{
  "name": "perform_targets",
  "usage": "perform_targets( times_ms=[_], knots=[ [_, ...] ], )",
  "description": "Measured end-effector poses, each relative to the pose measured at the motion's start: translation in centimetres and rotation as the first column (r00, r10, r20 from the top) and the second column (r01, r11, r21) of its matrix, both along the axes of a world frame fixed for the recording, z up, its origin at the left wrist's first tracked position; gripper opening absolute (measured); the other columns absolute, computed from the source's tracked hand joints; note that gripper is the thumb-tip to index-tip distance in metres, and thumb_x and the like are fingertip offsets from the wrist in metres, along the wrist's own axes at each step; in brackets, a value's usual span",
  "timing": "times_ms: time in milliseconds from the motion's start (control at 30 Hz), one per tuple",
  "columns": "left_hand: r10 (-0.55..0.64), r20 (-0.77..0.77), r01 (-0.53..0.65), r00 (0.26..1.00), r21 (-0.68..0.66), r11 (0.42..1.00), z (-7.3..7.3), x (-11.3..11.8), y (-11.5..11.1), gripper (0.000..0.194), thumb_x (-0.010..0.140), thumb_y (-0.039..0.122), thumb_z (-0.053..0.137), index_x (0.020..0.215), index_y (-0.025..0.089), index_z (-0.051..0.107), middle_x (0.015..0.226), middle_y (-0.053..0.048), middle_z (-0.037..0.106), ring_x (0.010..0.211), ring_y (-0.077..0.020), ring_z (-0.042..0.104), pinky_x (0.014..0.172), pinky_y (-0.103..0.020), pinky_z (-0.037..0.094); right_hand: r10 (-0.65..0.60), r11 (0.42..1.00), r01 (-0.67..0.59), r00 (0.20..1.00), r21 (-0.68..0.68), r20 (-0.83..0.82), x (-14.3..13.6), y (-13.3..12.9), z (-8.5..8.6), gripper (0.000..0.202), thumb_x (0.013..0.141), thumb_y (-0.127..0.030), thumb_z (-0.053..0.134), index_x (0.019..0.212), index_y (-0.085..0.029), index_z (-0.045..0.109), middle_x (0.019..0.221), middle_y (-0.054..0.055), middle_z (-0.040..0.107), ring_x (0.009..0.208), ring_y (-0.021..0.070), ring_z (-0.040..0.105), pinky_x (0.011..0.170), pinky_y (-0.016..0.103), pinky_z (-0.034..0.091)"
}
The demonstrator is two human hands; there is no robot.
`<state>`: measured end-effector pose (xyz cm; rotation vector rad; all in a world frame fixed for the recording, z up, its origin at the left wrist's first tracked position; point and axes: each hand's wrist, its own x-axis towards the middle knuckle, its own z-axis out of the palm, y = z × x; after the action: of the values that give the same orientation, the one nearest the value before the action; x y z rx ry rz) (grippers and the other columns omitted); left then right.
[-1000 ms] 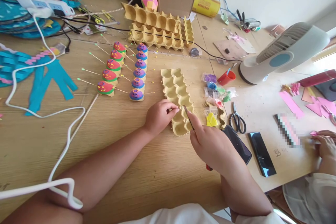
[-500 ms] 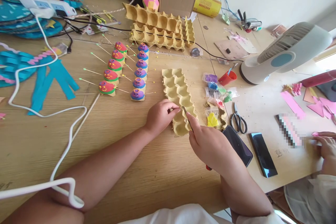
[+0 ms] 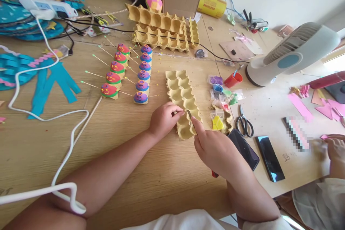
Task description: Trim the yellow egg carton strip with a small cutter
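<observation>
A pale yellow egg carton lies on the table in front of me, its two rows of cups facing up. My left hand is closed at its left side, thumb and forefinger pinching the ridge between cups. My right hand is wrapped round a knife, its forefinger laid along the back. The blade touches the carton's middle ridge near the left fingertips. Most of the handle is hidden in my palm; a red end shows below it.
Painted egg-cup caterpillars with stick feelers stand left of the carton. More egg cartons lie behind. To the right are clay bags, scissors, phones and a fan. Another person's hand is at far right. A white cable crosses the left.
My hands and the carton stay almost in place, the knife still at the same ridge. The other person's hand at the far right has shifted slightly.
</observation>
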<state>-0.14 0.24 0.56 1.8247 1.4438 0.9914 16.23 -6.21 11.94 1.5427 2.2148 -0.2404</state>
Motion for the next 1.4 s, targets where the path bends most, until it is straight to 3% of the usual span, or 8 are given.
perform_targets(
  times_ms=[933, 1200, 1400],
  knots=[
    [0.012, 0.015, -0.013, 1.000, 0.010, 1.000, -0.1, 0.0, 0.0, 0.011, 0.086, 0.030, 0.067, 0.085, 0.023, 0.074, 0.087, -0.001, 0.071, 0.077, -0.0155, 0.064, 0.067, -0.028, 0.046, 0.044, 0.999, -0.044, 0.999, 0.011, 0.031, -0.1, -0.4, -0.2, 0.059, 0.097, -0.022, 0.031, 0.154, -0.006, 0.027, 0.073, 0.006, 0.072, 0.062, 0.0177, 0.065, 0.050, 0.029, 0.026],
    [0.016, 0.008, -0.016, 1.000, 0.033, 0.999, -0.2, 0.0, 0.0, 0.010, 0.087, 0.029, 0.066, 0.084, 0.023, 0.074, 0.087, -0.001, 0.071, 0.079, -0.0164, 0.064, 0.071, -0.029, 0.048, 0.024, 0.999, -0.021, 0.996, 0.032, -0.087, 1.0, -0.4, 0.5, 0.057, 0.100, -0.025, 0.027, 0.155, -0.014, 0.027, 0.069, 0.001, 0.070, 0.058, 0.0150, 0.062, 0.051, 0.028, 0.027],
    [0.012, 0.008, -0.013, 1.000, 0.026, 1.000, -0.3, 0.0, -0.1, 0.010, 0.087, 0.029, 0.066, 0.086, 0.022, 0.074, 0.087, -0.001, 0.071, 0.080, -0.0161, 0.065, 0.072, -0.028, 0.048, -0.003, 0.996, 0.009, 0.998, 0.089, -0.070, 0.7, 0.1, -0.5, 0.060, 0.098, -0.026, 0.031, 0.157, -0.016, 0.024, 0.071, 0.000, 0.071, 0.051, 0.0141, 0.057, 0.047, 0.029, 0.020]
  ],
)
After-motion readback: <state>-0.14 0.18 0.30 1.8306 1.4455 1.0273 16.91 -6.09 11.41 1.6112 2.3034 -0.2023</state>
